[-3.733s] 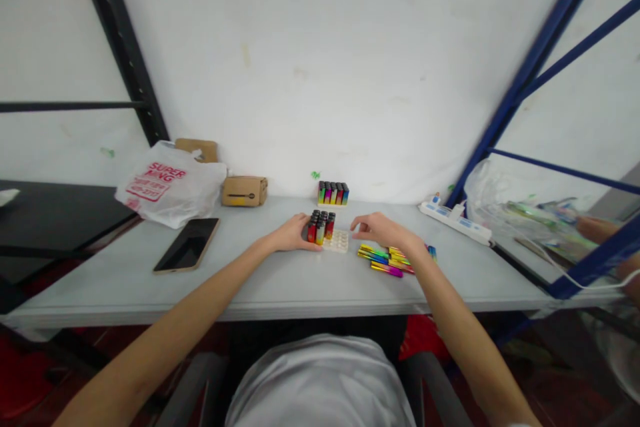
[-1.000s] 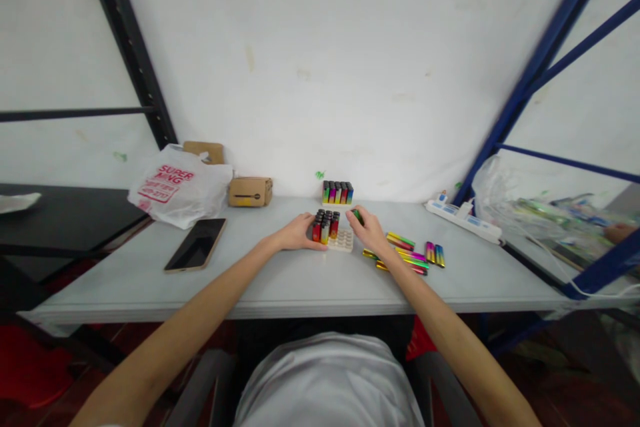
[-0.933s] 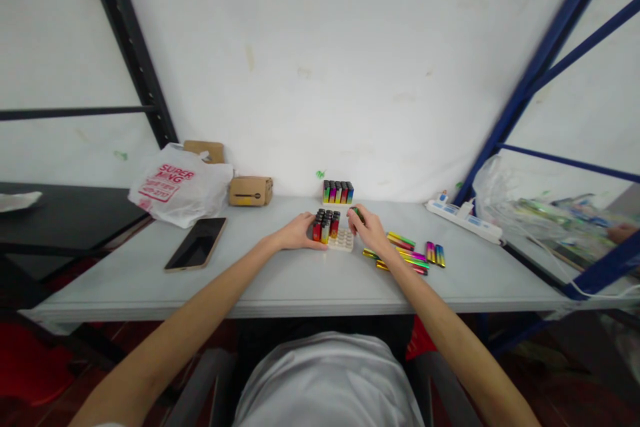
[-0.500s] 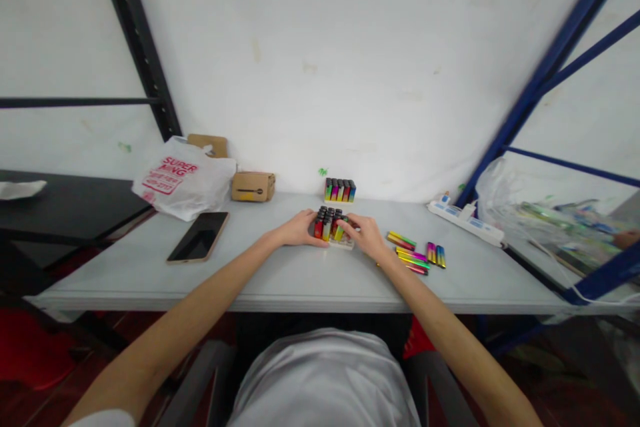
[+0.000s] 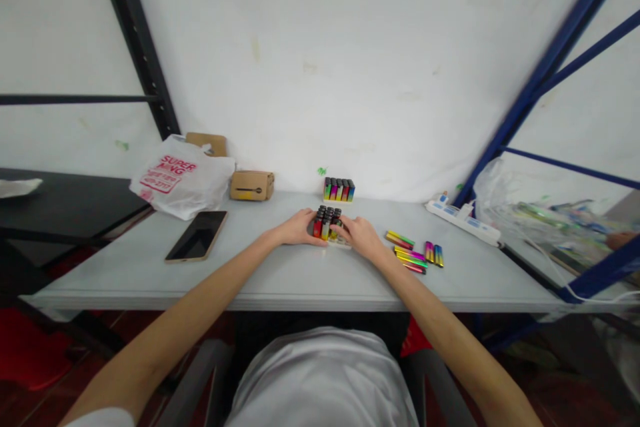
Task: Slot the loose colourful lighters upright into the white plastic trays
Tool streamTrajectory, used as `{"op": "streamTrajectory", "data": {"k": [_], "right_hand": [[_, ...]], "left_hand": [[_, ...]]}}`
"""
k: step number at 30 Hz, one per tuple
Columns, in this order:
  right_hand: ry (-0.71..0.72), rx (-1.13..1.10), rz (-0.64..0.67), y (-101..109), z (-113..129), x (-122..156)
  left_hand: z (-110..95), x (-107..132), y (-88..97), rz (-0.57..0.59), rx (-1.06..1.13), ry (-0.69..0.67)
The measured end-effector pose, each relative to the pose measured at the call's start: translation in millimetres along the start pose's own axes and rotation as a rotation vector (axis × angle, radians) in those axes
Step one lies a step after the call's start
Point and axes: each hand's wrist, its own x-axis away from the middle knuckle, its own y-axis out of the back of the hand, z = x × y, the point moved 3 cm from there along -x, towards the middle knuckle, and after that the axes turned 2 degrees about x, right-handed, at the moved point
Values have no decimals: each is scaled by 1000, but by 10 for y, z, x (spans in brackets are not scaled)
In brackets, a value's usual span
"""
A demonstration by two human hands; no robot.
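Several upright lighters [image 5: 325, 227] with black tops and shiny coloured bodies stand packed in a pale tray [image 5: 342, 244] at the middle of the table. My left hand [image 5: 299, 227] is closed round the left side of this group, with its thumb along the front. From the right, my right hand [image 5: 359, 236] reaches in, its fingers bent round a yellowish lighter [image 5: 334, 235] at the tray's right part. That lighter is mostly hidden by the fingers. To the right of my right forearm lie several loose lighters [image 5: 411, 257] on their sides.
Behind my hands, a second tray of upright lighters [image 5: 339, 189] stands near the wall. A phone [image 5: 197, 236], a white plastic bag [image 5: 183, 177] and a small cardboard box [image 5: 252, 185] are on the left. A power strip [image 5: 463, 222] lies at the right back.
The fingers of my right hand have moved slightly left and down, covering more of the lighter they hold in the tray. My left hand stays on the group.
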Motion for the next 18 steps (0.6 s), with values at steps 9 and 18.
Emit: {"op": "streamTrajectory", "data": {"k": [9,18], "right_hand": [[98,-16,-3,109,-105,70],[-205,132,-39,692,-1087,706]], "left_hand": [[-8,3,10,-2,11,8],[-12,-1,20,16,11,27]]}}
